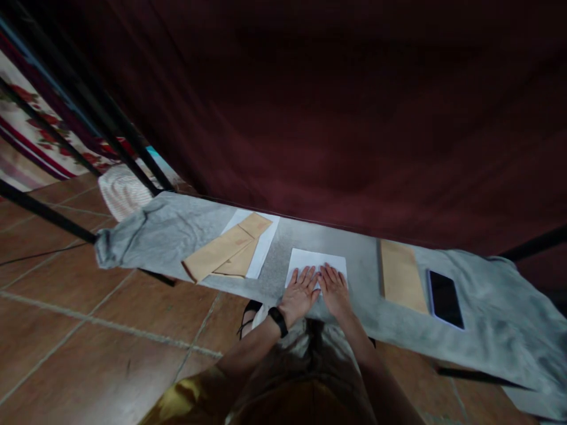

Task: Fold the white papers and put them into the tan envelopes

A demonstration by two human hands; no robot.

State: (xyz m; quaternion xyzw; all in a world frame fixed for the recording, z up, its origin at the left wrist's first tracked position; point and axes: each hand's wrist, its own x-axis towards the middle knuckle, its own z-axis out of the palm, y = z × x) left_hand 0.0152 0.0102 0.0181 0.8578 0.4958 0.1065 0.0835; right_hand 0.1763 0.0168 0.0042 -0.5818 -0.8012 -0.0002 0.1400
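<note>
A white sheet of paper [312, 257] lies on the grey cloth [363, 265] in front of me, looking folded, though its layers are hard to make out. My left hand [301, 290] rests flat on the paper's left part, fingers stretched out. Beside it, my right hand [334, 288] presses flat on the right part, its fingers also extended. The two thumbs nearly meet between the hands. Both palms hide the sheet's near edge. To the left, brown paper envelopes [225, 251] overlap on white sheets [261, 260]. At the right sits a flat brown paper stack [401, 274].
A phone [446, 298] lies at the right of the cloth-covered narrow surface. Behind it hangs a dark red curtain [310, 147]. Black metal bars [48, 215] stand at the left, near a striped cloth bundle [124, 192]. The floor [110, 307] is brown tile.
</note>
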